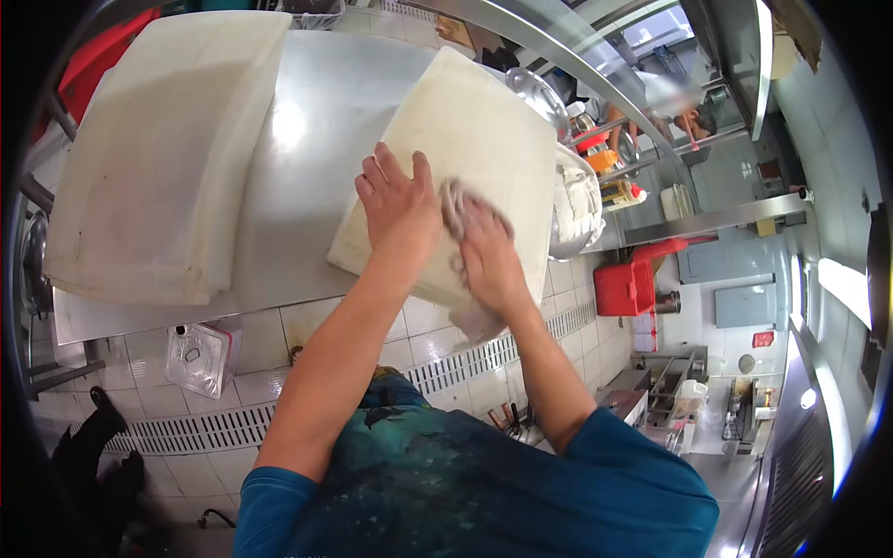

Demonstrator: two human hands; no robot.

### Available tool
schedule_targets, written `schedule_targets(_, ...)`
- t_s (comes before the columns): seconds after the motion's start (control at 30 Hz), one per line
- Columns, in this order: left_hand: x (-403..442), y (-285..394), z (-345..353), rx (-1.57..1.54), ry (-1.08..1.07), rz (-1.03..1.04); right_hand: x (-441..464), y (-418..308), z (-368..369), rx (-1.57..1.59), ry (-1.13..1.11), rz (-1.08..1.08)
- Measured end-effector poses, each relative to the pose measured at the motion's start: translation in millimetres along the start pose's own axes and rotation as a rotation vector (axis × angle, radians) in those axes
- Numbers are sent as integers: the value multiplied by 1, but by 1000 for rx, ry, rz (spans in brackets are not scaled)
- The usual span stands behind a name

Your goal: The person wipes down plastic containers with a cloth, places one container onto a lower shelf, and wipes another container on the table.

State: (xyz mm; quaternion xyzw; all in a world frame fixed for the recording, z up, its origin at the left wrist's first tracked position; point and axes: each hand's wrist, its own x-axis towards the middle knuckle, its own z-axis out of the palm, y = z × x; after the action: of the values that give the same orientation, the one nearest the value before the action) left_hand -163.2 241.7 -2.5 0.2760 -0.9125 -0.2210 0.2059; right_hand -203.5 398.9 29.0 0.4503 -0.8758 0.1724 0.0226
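A large off-white slab (pixel 493 112), like a thick board or a stack of flat plastic pieces, lies at an angle on the steel table (pixel 316 112). My left hand (pixel 400 200) rests on its near left part, fingers spread and holding nothing. Beside it, my right hand (pixel 490 256) presses a greyish cloth (pixel 456 200) against the slab's surface. Part of the cloth hangs down past the near edge, below the wrist. The right fingertips are partly hidden in the cloth.
A second off-white stack (pixel 167 158) covers the table's left end. At right, a steel bowl (pixel 577 205) holds white material near bottles and another bowl (pixel 539 98). A red bin (pixel 623 288) and a foil-like tray (pixel 200 358) stand lower. Another person (pixel 670 102) is beyond the shelving.
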Motion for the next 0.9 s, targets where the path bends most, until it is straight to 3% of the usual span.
schedule_targets(0.13, -1, 1, -1, -8, 7, -15, -56, -6, -15, -3, -73, -52)
schedule_targets(0.3, 0, -3, -1, -23, 34, -12, -20, -17, -4, -23, -100, -75)
schedule_targets(0.37, 1, -6, -1, -28, 16, -16, -11, -31, 4, 30, -13, -90)
schedule_targets(0.57, 6, -9, -3, -13, 51, 4, -43, -26, -13, 58, -176, -77)
schedule_targets(0.63, 2, -9, -1, -12, 49, 21, -23, -19, -5, 47, -149, -142)
schedule_targets(0.77, 1, -9, -4, -2, 53, 27, -5, -26, 11, 54, -4, -63)
schedule_targets(0.9, 2, -10, -4, -2, 97, 37, -31, -42, -4, 35, -63, -86)
